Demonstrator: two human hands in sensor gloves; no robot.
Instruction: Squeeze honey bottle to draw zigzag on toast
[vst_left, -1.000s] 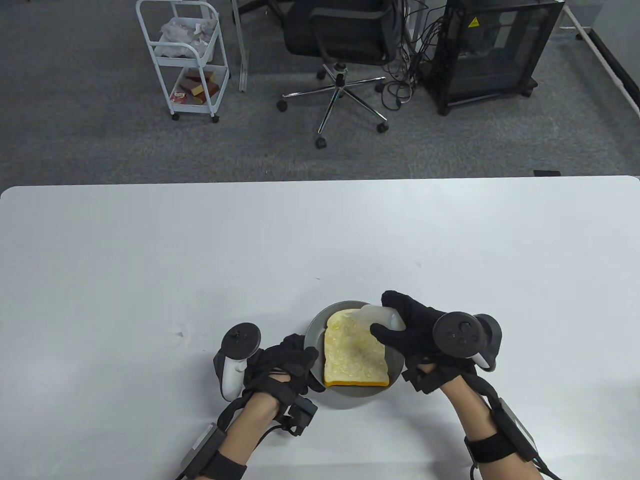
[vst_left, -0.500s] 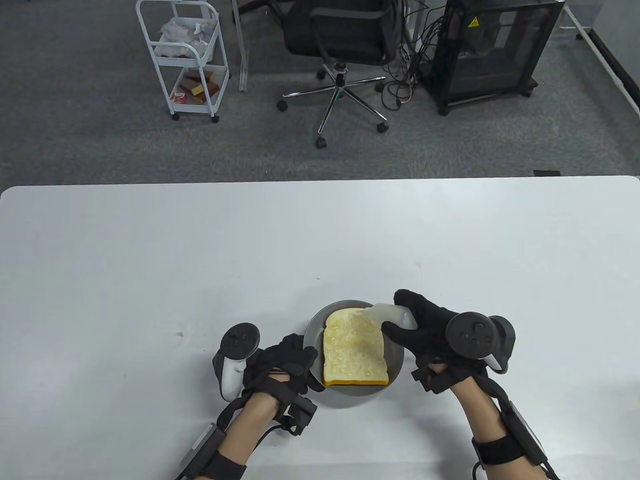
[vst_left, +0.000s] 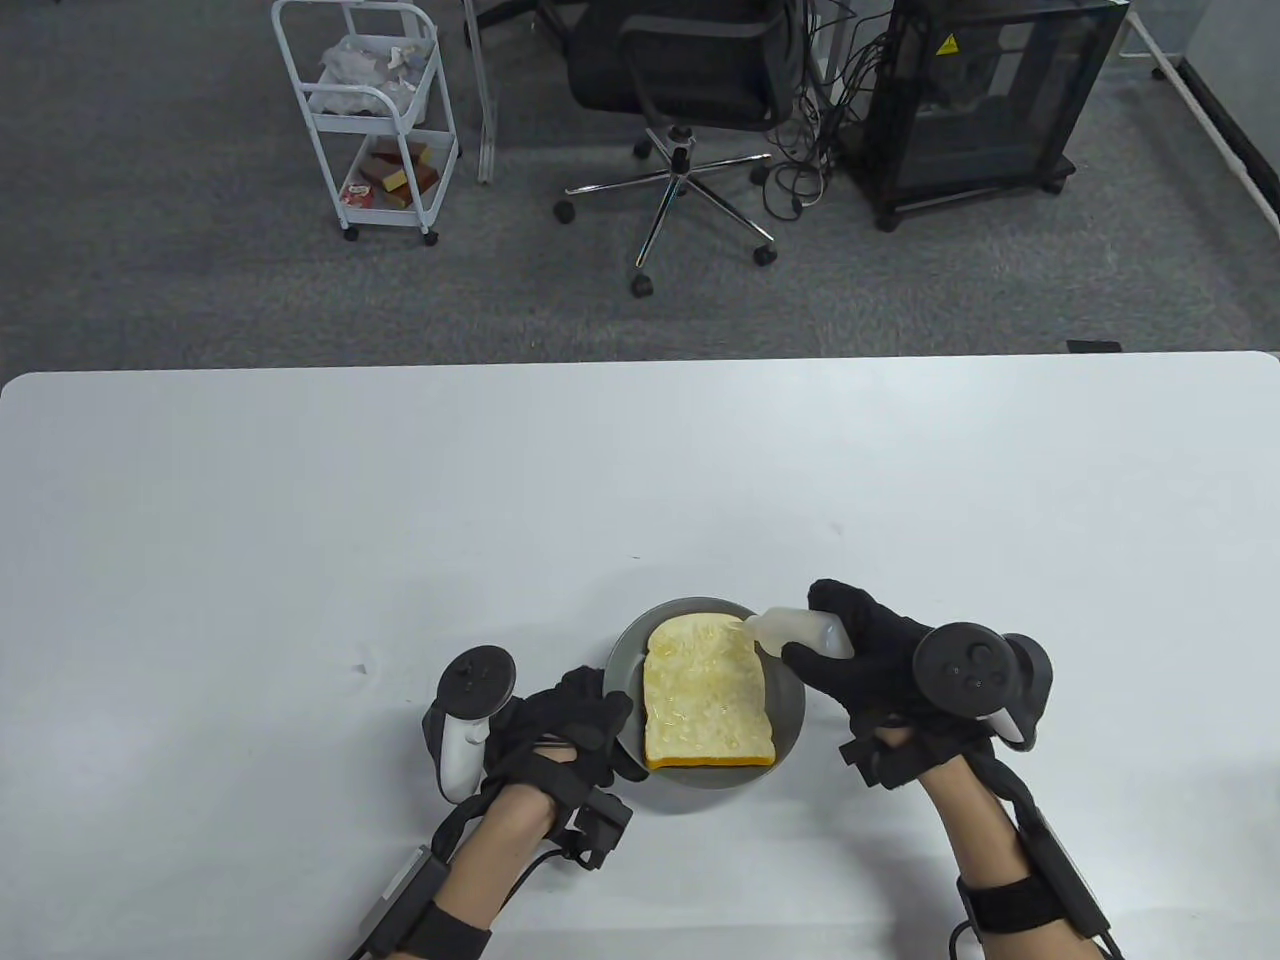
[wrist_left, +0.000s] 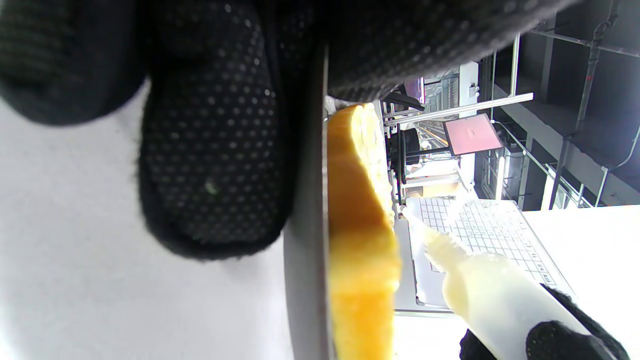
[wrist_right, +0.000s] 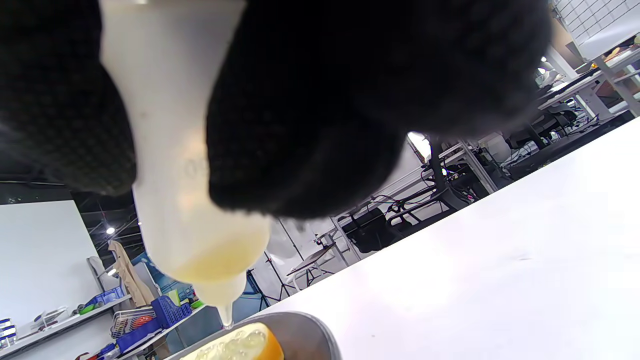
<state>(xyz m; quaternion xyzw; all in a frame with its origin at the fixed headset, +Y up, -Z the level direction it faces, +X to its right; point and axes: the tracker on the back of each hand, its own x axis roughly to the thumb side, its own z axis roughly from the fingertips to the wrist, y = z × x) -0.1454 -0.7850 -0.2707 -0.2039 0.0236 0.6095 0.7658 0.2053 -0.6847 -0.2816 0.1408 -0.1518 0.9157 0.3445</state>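
A slice of toast (vst_left: 706, 694) with glossy honey on it lies on a grey plate (vst_left: 790, 712) near the table's front edge. My right hand (vst_left: 868, 660) grips a translucent squeeze bottle (vst_left: 797, 630), tilted with its nozzle over the toast's far right corner. The right wrist view shows the bottle (wrist_right: 175, 150) with its tip just above the toast (wrist_right: 240, 346). My left hand (vst_left: 580, 728) holds the plate's left rim; the left wrist view shows its fingers (wrist_left: 215, 165) on the rim (wrist_left: 306, 260), beside the toast's crust (wrist_left: 360, 250) and the bottle (wrist_left: 490, 290).
The white table (vst_left: 300, 520) stretches around the plate. Beyond its far edge stand a white cart (vst_left: 370, 110), an office chair (vst_left: 690, 90) and a black cabinet (vst_left: 990, 100) on grey carpet.
My right hand has moved the bottle to the right, from over the toast's middle to its far right corner. The left hand and plate have stayed in place.
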